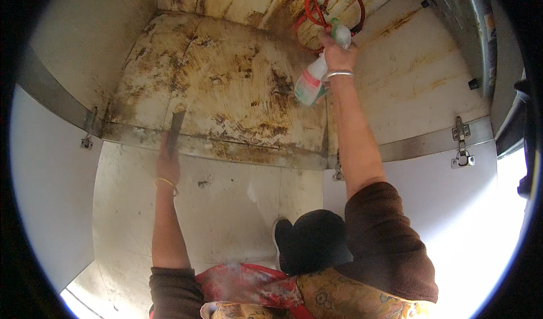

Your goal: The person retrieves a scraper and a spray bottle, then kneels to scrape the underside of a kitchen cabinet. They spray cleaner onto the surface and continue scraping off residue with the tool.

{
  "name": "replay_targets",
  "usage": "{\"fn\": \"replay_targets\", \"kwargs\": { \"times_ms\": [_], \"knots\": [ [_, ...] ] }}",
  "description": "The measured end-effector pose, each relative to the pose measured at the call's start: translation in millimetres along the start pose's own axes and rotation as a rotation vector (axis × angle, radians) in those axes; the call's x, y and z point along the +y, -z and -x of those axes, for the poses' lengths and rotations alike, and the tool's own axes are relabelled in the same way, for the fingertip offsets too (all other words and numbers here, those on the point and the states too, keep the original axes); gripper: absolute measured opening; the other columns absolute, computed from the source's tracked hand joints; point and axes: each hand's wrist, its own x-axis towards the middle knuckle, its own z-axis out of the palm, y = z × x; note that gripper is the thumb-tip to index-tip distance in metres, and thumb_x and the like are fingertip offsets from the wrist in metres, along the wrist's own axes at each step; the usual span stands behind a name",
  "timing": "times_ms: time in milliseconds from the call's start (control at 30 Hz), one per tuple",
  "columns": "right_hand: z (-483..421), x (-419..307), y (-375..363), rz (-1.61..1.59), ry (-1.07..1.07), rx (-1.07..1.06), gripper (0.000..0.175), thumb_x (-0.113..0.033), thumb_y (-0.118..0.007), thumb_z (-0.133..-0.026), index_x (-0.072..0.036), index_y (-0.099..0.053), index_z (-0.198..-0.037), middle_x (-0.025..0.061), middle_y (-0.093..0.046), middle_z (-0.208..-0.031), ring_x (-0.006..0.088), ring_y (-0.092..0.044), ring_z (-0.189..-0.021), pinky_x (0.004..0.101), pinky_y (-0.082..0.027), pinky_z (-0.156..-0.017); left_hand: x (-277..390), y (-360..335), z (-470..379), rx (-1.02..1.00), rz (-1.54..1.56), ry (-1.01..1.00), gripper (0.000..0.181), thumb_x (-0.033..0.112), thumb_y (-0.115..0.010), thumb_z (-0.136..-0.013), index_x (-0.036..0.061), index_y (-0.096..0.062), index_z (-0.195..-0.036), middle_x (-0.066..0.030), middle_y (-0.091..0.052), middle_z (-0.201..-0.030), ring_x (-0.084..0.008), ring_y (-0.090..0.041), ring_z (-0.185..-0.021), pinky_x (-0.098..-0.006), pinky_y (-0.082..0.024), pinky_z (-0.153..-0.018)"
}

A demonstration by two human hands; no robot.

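Observation:
My right hand, with a metal bangle at the wrist, grips a spray bottle near its green and white trigger head. The bottle is tilted, its white and green base with a pink band pointing down and left. Beside the trigger head hangs a looped orange-red hose. My left hand holds a flat dark strip-like tool, its far end near the brown-stained cabinet floor. What the tool is exactly cannot be told.
Stained side panels rise around the cabinet. Opened doors stand at the left and right, with metal hinges. A front rail crosses the opening. A metal frame curves at upper right. A black rounded object lies near my body.

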Motion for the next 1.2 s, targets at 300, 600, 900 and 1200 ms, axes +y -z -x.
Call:
{"fn": "replay_targets", "kwargs": {
  "times_ms": [300,600,900,1200],
  "knots": [
    [-3,-16,-18,0.324,0.086,-0.080,0.043,-0.018,-0.077,-0.078,0.007,-0.061,-0.110,0.0110,-0.066,-0.106,0.0217,-0.061,-0.095,0.0350,-0.048,-0.085,-1,-2,2,0.100,-0.024,-0.181,0.059,0.013,-0.049,-0.096,0.0104,-0.028,-0.151,-0.0136,-0.038,-0.152,-0.0371,-0.044,-0.131,-0.0435,-0.042,-0.103],
    [67,16,17,0.192,-0.222,-0.293,0.056,-0.012,-0.068,-0.084,0.007,-0.044,-0.131,0.0129,-0.061,-0.116,0.0224,-0.059,-0.103,0.0372,-0.044,-0.096,8,1,5,0.085,-0.011,-0.170,0.060,0.009,-0.050,-0.095,0.0117,-0.029,-0.151,-0.0194,-0.044,-0.145,-0.0380,-0.055,-0.119,-0.0438,-0.046,-0.096],
    [220,68,55,0.050,-0.499,-0.601,0.041,-0.018,-0.081,-0.078,0.000,-0.060,-0.107,0.0060,-0.069,-0.099,0.0169,-0.062,-0.086,0.0329,-0.051,-0.077,1,19,3,0.057,0.325,-0.014,0.044,0.019,-0.052,-0.099,0.0151,-0.046,-0.142,-0.0035,-0.060,-0.130,-0.0147,-0.068,-0.087,-0.0285,-0.053,-0.050],
    [293,65,72,0.018,-0.521,-0.813,0.020,-0.018,-0.078,-0.079,-0.005,-0.066,-0.090,0.0020,-0.066,-0.079,0.0113,-0.059,-0.071,0.0296,-0.050,-0.067,71,110,48,0.025,0.452,-0.080,0.037,0.018,-0.046,-0.101,0.0110,-0.052,-0.137,-0.0050,-0.065,-0.126,-0.0129,-0.068,-0.080,-0.0220,-0.050,-0.053]
  ]
}}
